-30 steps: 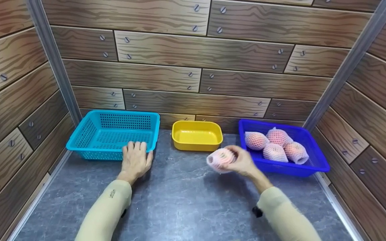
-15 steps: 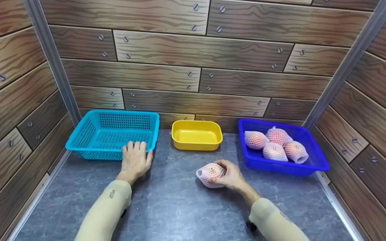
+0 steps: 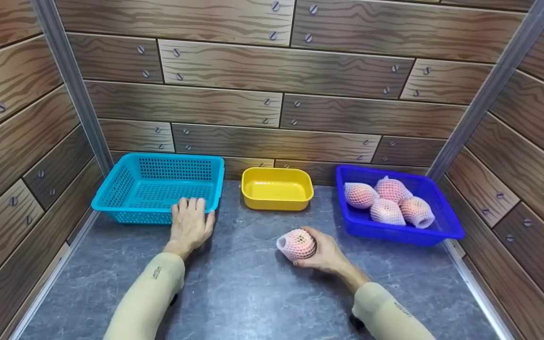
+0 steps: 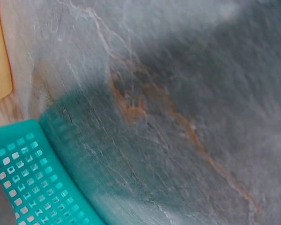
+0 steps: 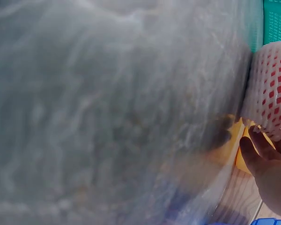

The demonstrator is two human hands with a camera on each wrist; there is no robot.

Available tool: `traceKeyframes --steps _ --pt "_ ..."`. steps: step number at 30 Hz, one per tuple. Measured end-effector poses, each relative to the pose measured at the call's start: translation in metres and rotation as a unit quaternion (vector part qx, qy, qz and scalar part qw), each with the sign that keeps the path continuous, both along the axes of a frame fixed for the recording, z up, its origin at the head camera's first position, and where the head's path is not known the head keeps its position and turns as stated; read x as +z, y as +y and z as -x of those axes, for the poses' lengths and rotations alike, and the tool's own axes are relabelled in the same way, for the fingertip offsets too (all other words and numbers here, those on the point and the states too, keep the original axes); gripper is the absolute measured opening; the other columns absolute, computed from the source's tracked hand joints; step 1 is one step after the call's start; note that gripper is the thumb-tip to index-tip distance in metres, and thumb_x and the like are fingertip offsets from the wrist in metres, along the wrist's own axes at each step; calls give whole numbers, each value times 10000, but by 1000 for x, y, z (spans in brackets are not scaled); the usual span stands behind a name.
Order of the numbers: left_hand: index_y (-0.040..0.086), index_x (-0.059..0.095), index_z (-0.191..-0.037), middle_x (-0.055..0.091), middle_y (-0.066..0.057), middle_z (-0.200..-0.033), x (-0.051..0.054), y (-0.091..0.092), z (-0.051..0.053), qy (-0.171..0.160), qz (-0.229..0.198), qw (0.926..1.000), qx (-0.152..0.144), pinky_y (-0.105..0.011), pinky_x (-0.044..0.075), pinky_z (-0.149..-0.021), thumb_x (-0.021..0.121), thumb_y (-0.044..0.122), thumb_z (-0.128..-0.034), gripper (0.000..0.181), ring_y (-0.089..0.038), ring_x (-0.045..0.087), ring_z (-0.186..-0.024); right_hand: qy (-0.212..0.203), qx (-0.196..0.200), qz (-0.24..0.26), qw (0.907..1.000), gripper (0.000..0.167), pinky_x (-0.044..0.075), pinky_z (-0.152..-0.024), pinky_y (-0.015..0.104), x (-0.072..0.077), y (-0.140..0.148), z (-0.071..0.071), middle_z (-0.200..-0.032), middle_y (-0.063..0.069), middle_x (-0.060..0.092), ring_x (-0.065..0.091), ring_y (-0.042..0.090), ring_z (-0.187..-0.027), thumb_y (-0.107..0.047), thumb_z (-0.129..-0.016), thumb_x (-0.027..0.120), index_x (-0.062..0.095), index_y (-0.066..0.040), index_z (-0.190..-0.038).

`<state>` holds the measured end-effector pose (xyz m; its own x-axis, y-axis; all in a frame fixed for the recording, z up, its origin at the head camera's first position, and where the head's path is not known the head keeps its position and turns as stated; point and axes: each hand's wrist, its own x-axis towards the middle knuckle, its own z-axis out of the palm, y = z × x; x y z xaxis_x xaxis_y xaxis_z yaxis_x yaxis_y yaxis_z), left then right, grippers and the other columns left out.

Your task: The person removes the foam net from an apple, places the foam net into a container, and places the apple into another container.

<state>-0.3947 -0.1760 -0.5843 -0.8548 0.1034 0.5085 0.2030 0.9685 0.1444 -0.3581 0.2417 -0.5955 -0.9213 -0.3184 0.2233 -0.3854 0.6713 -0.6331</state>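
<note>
My right hand (image 3: 324,251) holds a round pinkish-red fruit (image 3: 298,244) in a white foam net above the grey tabletop, in front of the yellow tub. In the right wrist view the netted fruit (image 5: 274,91) sits at the right edge, with my fingers (image 5: 267,161) against its lower side. My left hand (image 3: 190,225) rests on the front right rim of a teal perforated basket (image 3: 158,156), fingers lying over the edge. In the left wrist view, the basket (image 4: 42,183) shows at lower left; the hand itself is out of that view. Whether the fruit is an apple or a peach is unclear.
A yellow tub (image 3: 276,204) with nothing in it stands at the back middle. To the right, a dark blue basket (image 3: 451,229) contains several netted fruits (image 3: 387,212). Wood-patterned walls (image 3: 229,104) enclose the grey tabletop (image 3: 234,283) at the back and both sides.
My right hand has carried the netted fruit left and nearer to me, away from the blue basket, then nearly stopped over the last half second. The left hand has stayed put.
</note>
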Motion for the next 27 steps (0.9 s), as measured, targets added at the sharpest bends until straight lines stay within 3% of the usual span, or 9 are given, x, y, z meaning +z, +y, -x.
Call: traceKeyframes --steps 4,9,13,16,20,22,27 --pt "81 586 -1164 642 -190 -1141 2 1 0 -86 -240 9997 1 -605 387 -1017 553 411 -1140 332 -437 540 -1129 -105 -28 74 9999 973 562 -1140 548 0 0 0 -1364 143 789 748 326 -1265 -328 -659 1057 643 -62 -1499" --pt "87 635 -1174 662 -170 -1133 4 12 -5 309 -695 9970 -139 -585 416 -1012 709 328 -1062 276 -417 567 -1105 -238 -175 271 9992 897 556 -1115 503 2 -2 -3 -1315 87 797 741 268 -1222 -334 -652 1056 679 -130 -1439" --pt "79 684 -1132 683 -150 -1093 11 32 -14 922 -976 9893 -572 -557 470 -966 837 210 -939 279 -406 605 -1086 -277 -284 429 9983 909 550 -1125 492 6 -4 -6 -1322 84 789 731 251 -1225 -349 -643 1064 681 -122 -1436" --pt "83 717 -1082 726 -118 -1045 24 53 -23 1067 -1223 9806 -1102 -515 537 -939 861 131 -899 238 -369 657 -1045 -206 -319 573 9976 927 550 -1136 487 14 -6 -7 -1335 102 782 726 256 -1237 -338 -637 1065 676 -93 -1441" --pt "107 735 -1004 772 -64 -965 41 82 -35 634 -1689 9684 -1724 -421 619 -856 812 63 -924 119 -268 723 -922 26 -178 707 9973 925 563 -1130 467 27 -10 -8 -1335 111 779 729 267 -1237 -313 -635 1065 674 -68 -1436" --pt "117 755 -981 791 -48 -942 47 95 -41 234 -1993 9606 -1924 -386 641 -825 793 59 -942 80 -228 742 -875 144 -77 728 9972 930 567 -1124 452 34 -13 -9 -1334 108 778 728 267 -1236 -319 -633 1067 673 -67 -1437" --pt "124 835 -984 836 -39 -924 61 116 -53 -758 -2766 9324 -2199 -309 645 -798 810 123 -968 29 -185 754 -822 279 77 771 9966 953 562 -1120 429 50 -21 -12 -1347 96 770 719 245 -1233 -347 -635 1069 665 -80 -1455"
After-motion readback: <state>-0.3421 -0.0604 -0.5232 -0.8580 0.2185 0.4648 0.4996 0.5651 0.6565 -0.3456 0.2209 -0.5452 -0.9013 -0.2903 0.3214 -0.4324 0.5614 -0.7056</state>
